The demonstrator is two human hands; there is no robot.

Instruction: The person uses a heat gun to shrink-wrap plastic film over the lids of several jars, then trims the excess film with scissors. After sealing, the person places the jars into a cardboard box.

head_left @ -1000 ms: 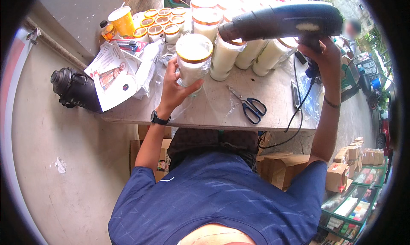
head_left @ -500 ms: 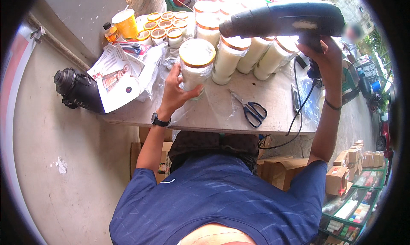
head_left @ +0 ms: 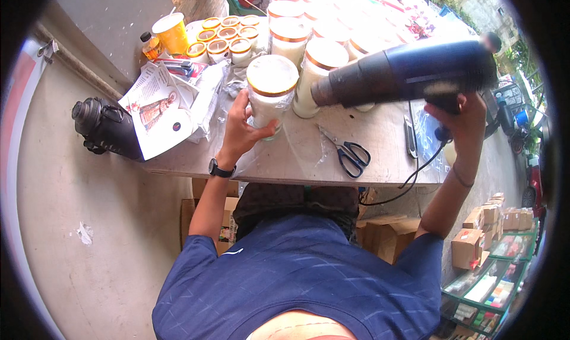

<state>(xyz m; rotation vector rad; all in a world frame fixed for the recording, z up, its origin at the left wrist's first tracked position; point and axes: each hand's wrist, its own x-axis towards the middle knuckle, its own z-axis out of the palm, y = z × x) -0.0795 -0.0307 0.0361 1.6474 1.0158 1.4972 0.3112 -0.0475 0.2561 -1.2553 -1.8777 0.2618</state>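
My left hand (head_left: 244,126) is closed around the lower side of a tall white jar candle (head_left: 271,97) with a gold rim, wrapped in clear plastic film. The candle stands upright near the table's front. In my right hand (head_left: 460,117) is a dark heat gun (head_left: 409,73), gripped by its handle. Its nozzle points left toward the wrapped candle, a short gap away, and hides part of the candles behind. A power cord (head_left: 415,172) runs down from the handle. Black-handled scissors (head_left: 354,159) lie on the table between my hands.
Several tall candles (head_left: 289,34) stand in rows behind, with small gold-rimmed candles (head_left: 228,33) at their left. A yellow cup (head_left: 171,32), printed papers (head_left: 157,105) and a black bottle (head_left: 104,126) are at the left. A utility knife (head_left: 410,137) lies by clear plastic at the right.
My right hand has lowered the heat gun and moved it slightly right; its nozzle has come down to the candle's side. My left hand keeps its hold on the candle.
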